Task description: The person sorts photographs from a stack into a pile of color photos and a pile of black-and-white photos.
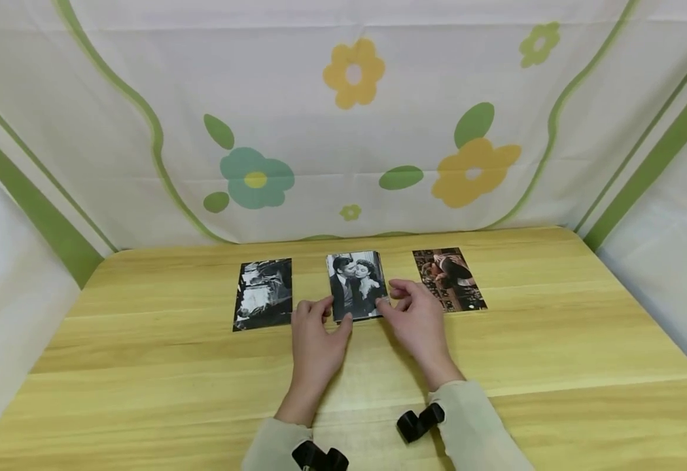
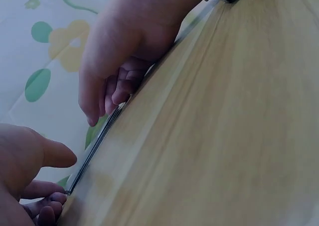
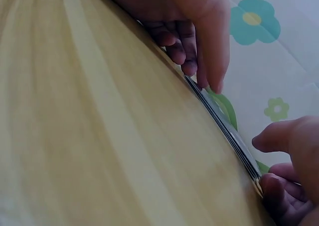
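Observation:
A stack of photo cards (image 1: 358, 284), topped by a black-and-white picture of a couple, lies flat on the table between both hands. My left hand (image 1: 317, 333) has fingers at the stack's left edge, its thumb by the near-left corner. On the opposite side, the thumb of my right hand (image 1: 417, 320) overlaps the near-right corner in the head view, with bent fingers beside the right edge. The right wrist view shows the thin layers of the stack (image 3: 224, 126) edge-on, fingers at both ends and thumbs raised. Neither hand pinches it.
A black-and-white photo card (image 1: 263, 294) lies to the left of the stack and a color photo card (image 1: 452, 281) to the right, partly behind my right hand. All rest on a wooden table (image 1: 173, 392). A white flowered cloth (image 1: 308, 118) hangs behind the far edge.

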`<state>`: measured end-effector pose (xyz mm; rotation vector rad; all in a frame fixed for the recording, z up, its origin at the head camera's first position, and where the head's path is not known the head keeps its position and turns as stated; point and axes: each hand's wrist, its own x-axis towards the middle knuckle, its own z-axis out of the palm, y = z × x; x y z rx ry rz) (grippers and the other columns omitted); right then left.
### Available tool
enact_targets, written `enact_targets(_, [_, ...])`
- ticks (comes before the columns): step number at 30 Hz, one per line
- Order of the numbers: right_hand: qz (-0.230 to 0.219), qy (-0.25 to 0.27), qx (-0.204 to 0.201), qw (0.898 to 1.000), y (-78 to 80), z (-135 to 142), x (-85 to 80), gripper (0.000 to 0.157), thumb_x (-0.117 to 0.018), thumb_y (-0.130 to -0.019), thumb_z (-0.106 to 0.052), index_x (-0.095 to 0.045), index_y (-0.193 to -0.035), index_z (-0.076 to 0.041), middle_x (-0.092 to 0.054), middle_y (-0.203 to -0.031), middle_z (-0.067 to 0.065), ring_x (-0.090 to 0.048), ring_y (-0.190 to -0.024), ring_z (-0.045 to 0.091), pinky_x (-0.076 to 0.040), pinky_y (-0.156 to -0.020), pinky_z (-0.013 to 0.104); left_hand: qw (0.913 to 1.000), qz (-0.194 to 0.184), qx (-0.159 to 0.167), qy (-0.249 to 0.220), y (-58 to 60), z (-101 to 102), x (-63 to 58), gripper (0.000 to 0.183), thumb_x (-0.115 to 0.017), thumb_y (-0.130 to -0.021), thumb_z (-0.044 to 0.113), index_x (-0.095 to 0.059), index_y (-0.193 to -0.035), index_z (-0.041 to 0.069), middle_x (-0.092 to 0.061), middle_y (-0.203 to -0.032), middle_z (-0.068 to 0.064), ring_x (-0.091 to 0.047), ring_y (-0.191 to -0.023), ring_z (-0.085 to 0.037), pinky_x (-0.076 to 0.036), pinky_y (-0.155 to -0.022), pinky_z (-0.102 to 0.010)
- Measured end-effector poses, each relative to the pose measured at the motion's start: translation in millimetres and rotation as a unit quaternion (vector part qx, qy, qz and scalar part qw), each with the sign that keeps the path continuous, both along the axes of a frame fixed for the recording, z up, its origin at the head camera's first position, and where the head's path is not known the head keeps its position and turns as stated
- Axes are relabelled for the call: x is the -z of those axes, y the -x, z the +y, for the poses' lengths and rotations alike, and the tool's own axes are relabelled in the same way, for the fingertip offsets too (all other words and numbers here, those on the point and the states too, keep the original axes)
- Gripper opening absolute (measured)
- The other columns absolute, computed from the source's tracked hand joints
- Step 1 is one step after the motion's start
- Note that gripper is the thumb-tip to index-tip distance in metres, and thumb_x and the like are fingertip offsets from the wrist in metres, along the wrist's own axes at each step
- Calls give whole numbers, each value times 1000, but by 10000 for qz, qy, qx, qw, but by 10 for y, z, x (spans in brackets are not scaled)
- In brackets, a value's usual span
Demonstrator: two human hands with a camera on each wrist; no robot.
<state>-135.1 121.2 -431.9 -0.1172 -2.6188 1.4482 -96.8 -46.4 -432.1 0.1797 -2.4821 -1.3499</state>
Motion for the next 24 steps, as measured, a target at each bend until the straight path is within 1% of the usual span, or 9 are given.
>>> enact_targets(2, [18, -67, -29, 10000, 3, -10, 4, 50, -85, -90, -23, -71, -136, -7, -72, -118, 10, -65, -86, 18, -54, -79, 32, 9999, -20, -14, 126, -2, 7, -3, 46, -83, -89, 11, -72, -131, -6, -58, -104, -13, -48, -97, -23, -42, -84, -37])
enact_targets(5, [31, -103, -54, 9999, -2, -9, 0, 51, -86, -89, -22, -71, -136, -7, -73, -117, 10, -64, -85, 17, -53, -77, 31, 9998, -60, 0, 173, -4, 5, -7, 50, -83, -88, 10, -71, -134, -6, -58, -106, -13, -48, -98, -23, -42, -84, -37])
enact_targets(10, [14, -188, -154, 9997, -11, -16, -6, 55, -87, -88, -22, -69, -139, -7, -71, -116, 9, -62, -85, 16, -52, -75, 28, 9998, -166, 0, 118, -7, -3, -15, 50, -81, -90, 8, -70, -136, -5, -58, -108, -13, -49, -99, -23, -43, -85, -37])
enact_targets(15, [1, -275, -202, 9994, -19, -29, -8, 56, -88, -87, -19, -69, -139, -7, -69, -115, 9, -61, -84, 16, -51, -76, 30, 9997, -254, 17, 68, -18, -11, -20, 48, -80, -91, 7, -70, -136, -4, -57, -107, -13, -48, -99, -23, -43, -85, -37])
enact_targets(20, [51, -283, -189, 9994, -28, -33, -16, 54, -87, -87, -19, -70, -137, -8, -68, -114, 9, -61, -85, 17, -51, -78, 32, 9997, -233, 35, -6, -23, -19, -22, 47, -78, -92, 8, -70, -137, -2, -58, -108, -13, -50, -99, -23, -44, -86, -37])
enact_targets(24, [79, -255, -175, 9995, -32, -38, -22, 53, -88, -87, -19, -71, -136, -8, -69, -115, 8, -62, -86, 18, -51, -79, 33, 9997, -181, 39, -133, -33, -29, -24, 46, -78, -92, 6, -71, -137, -2, -60, -111, -14, -53, -101, -24, -47, -89, -39])
